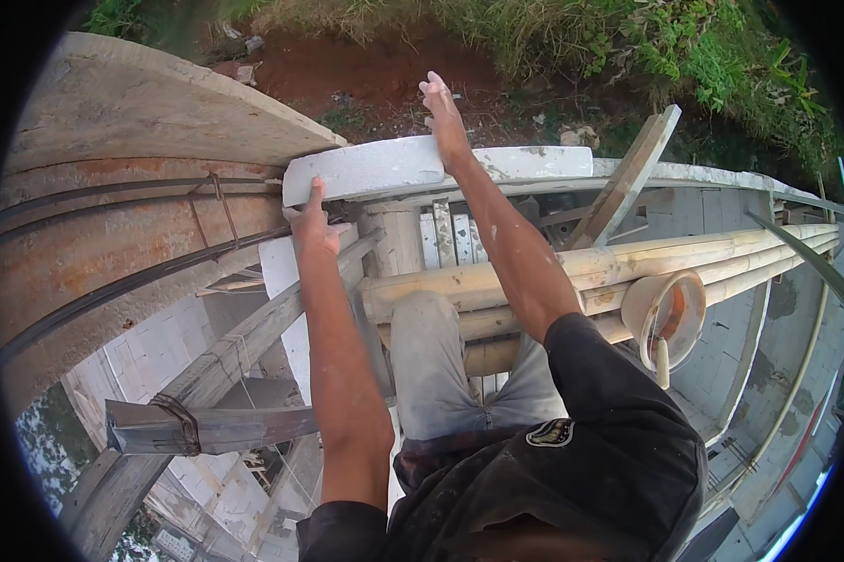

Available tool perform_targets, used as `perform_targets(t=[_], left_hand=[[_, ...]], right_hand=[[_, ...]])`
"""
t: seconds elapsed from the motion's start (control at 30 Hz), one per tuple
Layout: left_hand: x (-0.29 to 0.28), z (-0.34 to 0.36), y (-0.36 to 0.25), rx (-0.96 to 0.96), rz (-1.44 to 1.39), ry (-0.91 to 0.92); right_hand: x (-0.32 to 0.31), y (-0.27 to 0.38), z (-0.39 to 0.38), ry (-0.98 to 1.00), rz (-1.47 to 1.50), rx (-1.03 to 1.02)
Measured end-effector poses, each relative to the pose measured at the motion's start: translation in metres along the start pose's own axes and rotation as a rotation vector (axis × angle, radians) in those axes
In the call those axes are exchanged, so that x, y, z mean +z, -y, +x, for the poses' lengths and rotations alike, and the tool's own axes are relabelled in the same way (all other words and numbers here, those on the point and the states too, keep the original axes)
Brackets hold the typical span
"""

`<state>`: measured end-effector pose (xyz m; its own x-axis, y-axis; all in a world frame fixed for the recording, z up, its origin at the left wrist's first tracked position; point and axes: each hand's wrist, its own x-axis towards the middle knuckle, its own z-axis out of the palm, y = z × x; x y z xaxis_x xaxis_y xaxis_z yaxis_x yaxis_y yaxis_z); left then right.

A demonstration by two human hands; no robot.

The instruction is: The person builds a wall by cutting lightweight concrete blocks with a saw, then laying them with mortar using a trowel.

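A white lightweight concrete block (370, 170) lies on top of the wall ahead of me. My left hand (317, 223) is at its near left end, with the thumb against the block's face and the other fingers bent below the edge. Across the block's right end reaches my right hand (444, 120), its fingers stretched out and apart past the far side. The palm side appears to touch the block. To the right, a second white block (534, 163) continues the row, partly hidden behind my right forearm.
Bamboo poles (497, 274) run rightward across my legs, with a whitish bucket (664, 320) beside them. A wooden beam (628, 178) leans over the wall. Rebar (122, 192) lies along the concrete beam at left. Timber (225, 351) slants below. Beyond the wall the ground drops to red soil (366, 80).
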<state>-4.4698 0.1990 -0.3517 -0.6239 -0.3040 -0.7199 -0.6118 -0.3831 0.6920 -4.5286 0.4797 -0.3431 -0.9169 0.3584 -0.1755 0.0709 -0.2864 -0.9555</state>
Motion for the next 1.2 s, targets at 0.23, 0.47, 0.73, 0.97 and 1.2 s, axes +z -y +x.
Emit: perform_targets(t=[0.23,0.47,0.73,0.97,1.2], left_hand=[[0.000,-0.013,-0.007,0.029,-0.016,-0.019],[0.017,-0.027,-0.007,0.055,-0.003,-0.056],[0.013,-0.026,-0.004,0.052,-0.030,-0.067],[0.015,-0.020,-0.001,0.044,-0.033,-0.064],[0.018,-0.019,0.001,0.138,0.028,-0.081]], right_hand=[[-0.017,-0.002,0.011,0.203,-0.005,0.011],[0.011,-0.023,-0.007,0.327,-0.128,0.075],[0.002,-0.014,-0.022,0.287,-0.089,0.115],[0.010,-0.016,-0.029,0.346,-0.209,0.037],[0.012,-0.013,-0.021,0.342,-0.242,0.130]])
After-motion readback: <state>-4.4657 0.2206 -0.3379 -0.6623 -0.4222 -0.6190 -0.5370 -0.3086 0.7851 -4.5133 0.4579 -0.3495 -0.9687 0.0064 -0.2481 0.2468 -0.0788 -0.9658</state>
